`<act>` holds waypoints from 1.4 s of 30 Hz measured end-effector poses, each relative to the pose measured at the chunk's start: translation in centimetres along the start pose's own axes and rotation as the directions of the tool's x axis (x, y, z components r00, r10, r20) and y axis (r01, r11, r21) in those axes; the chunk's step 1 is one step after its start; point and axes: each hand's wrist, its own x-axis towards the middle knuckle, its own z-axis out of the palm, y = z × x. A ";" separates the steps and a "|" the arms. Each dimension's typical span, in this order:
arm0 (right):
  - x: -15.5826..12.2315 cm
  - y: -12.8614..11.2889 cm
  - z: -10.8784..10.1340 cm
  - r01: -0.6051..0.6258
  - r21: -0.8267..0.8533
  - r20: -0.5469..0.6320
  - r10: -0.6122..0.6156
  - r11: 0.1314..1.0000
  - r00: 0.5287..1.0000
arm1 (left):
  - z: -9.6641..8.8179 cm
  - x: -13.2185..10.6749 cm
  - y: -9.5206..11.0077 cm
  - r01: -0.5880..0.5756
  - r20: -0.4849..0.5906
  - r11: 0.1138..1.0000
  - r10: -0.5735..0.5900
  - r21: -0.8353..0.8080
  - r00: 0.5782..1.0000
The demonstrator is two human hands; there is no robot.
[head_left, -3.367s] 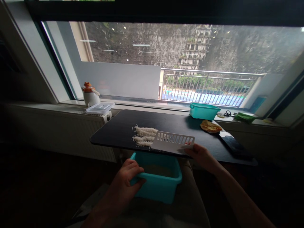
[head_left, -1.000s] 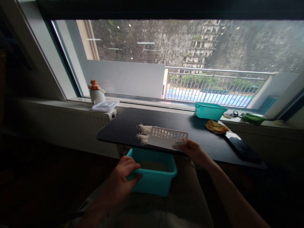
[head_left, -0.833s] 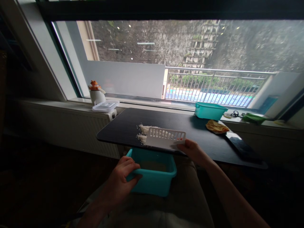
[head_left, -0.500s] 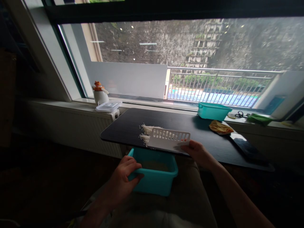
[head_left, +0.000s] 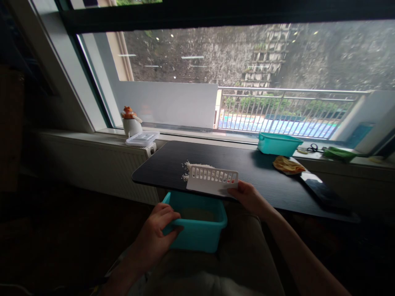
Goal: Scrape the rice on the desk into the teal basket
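Note:
My right hand (head_left: 248, 196) grips the right end of a white slotted plastic panel (head_left: 211, 180) that stands on its long edge on the black table (head_left: 234, 158). A small heap of white grains (head_left: 189, 169) lies against the panel's left end, near the table's front edge. Below that edge, a teal bin (head_left: 197, 224) rests on my lap with a pale layer of grains inside. My left hand (head_left: 157, 232) is closed on the bin's left rim.
A second teal bin (head_left: 278, 144), a yellow cloth (head_left: 287, 165) and a dark phone (head_left: 321, 191) sit on the table's right side. On the sill stand a white mug with an orange figure (head_left: 131, 122), a clear lidded box (head_left: 142, 138), scissors (head_left: 313, 147) and a green object (head_left: 338, 153).
My right hand has slid the panel left and toward the front edge, and the visible heap of grains on the table has shrunk. My left hand keeps hold of the bin.

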 end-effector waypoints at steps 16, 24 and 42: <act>-4.0 0.5 -6.0 -0.124 -0.025 -0.236 0.115 0.992 0.965 | 1.8 0.3 2.3 -0.002 0.155 0.994 0.018 -0.105 0.988; -4.4 1.0 -6.8 -0.141 -0.051 -0.212 0.127 0.989 0.969 | 2.1 0.5 2.6 0.002 0.208 0.992 0.025 -0.124 0.978; -4.9 0.4 -6.8 -0.163 -0.028 -0.250 0.151 0.986 0.956 | 1.8 0.6 2.3 0.007 0.202 0.992 0.019 -0.126 0.979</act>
